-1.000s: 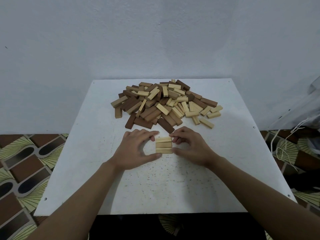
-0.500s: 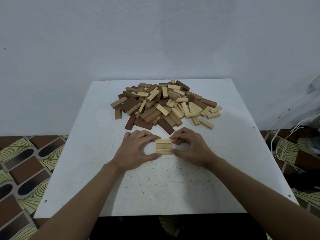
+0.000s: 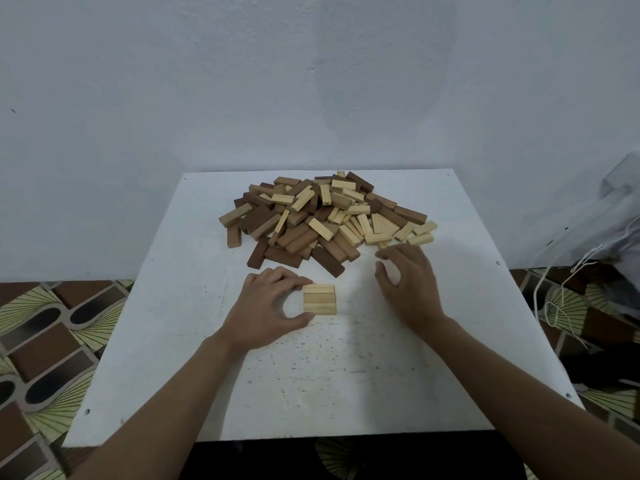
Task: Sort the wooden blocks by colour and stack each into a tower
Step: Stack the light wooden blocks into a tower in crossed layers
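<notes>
Three pale wooden blocks [image 3: 319,299] lie side by side as a flat square on the white table [image 3: 346,386]. My left hand [image 3: 268,311] curls round their left end, forefinger on the far corner and thumb on the near corner. My right hand [image 3: 408,282] hovers right of the square, apart from it, fingers loosely curled and holding nothing, its fingertips close to the pale blocks at the pile's right edge. Behind lies a big heap of mixed blocks [image 3: 325,218], pale, mid-brown and dark brown.
A grey wall stands right behind the table's far edge. Patterned floor tiles [image 3: 52,334] show at both sides. A white cord [image 3: 554,306] and a pale bag [image 3: 620,216] lie off the right edge.
My right hand has let go of the square's right end and moved up and right toward the pile. My left hand stays at the left end.
</notes>
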Demonstrator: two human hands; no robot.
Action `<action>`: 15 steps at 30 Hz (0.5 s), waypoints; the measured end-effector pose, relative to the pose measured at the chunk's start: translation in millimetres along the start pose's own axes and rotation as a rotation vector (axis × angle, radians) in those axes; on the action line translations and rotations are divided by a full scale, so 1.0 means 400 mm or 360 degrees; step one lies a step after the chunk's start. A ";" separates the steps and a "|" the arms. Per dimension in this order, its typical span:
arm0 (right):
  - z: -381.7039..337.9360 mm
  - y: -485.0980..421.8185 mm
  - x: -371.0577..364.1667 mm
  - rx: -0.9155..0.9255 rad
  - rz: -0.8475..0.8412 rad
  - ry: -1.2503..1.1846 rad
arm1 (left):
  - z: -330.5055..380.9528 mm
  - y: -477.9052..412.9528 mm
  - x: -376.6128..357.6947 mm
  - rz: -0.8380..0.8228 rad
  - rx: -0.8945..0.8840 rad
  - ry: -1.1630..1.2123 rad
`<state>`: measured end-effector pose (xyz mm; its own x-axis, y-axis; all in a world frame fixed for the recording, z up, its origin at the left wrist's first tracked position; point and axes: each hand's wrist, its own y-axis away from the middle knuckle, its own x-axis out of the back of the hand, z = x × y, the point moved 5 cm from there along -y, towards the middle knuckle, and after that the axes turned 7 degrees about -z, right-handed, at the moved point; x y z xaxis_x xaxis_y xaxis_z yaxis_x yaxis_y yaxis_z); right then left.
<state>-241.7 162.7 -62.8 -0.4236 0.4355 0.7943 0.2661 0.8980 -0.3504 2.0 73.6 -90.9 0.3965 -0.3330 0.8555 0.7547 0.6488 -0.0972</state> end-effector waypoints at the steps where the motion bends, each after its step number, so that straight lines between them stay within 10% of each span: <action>1: 0.015 -0.008 -0.002 -0.0039 -0.0059 0.0116 | -0.004 -0.001 0.001 0.0007 0.0014 0.0014; 7: 0.030 -0.014 -0.028 -0.0006 -0.0376 0.0530 | -0.017 0.001 0.020 -0.0006 0.0081 0.0148; 15: 0.008 0.011 -0.013 0.0134 -0.0156 0.0432 | -0.054 0.032 0.078 -0.0158 0.0090 0.0173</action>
<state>-241.2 164.4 -70.0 -0.1937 0.3240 0.9260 0.1578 0.9419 -0.2966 35.4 56.7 -76.5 0.3781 -0.4676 0.7990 0.7637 0.6453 0.0163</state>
